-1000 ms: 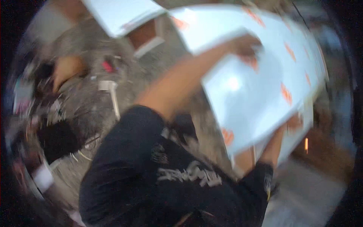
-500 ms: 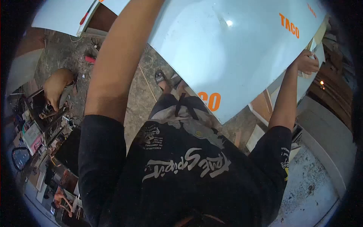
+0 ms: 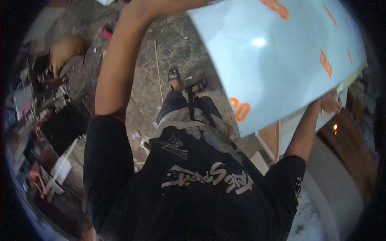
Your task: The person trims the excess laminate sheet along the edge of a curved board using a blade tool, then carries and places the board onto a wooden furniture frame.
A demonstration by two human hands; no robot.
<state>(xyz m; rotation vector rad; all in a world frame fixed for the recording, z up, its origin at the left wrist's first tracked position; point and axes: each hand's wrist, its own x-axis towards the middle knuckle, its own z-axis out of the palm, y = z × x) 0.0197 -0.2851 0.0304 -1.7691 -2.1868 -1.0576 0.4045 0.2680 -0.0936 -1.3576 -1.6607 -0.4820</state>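
Observation:
A large glossy white sheet [image 3: 273, 80] printed with orange lettering fills the upper right, and it looks curved. At its lower right edge my right hand [image 3: 332, 103] has its fingers curled round the rim, though the fingertips are blurred. My left arm reaches up and bends to the right along the top of the view, over the sheet's upper left corner. The left hand itself lies beyond the top edge, so its fingers do not show.
Below the sheet stands a wooden-sided white box-like piece [image 3: 270, 138]. A thin stick [image 3: 158, 72] lies on the stained floor [image 3: 177, 44] near my sandalled feet. At the left, a crouching person [image 3: 66, 52] is beside cluttered tools and materials. A pale ledge [image 3: 341, 172] runs along the right.
The sheet has shifted right and tilted, uncovering more floor and both my feet. My right hand is lower in view. My left arm now bends farther to the right.

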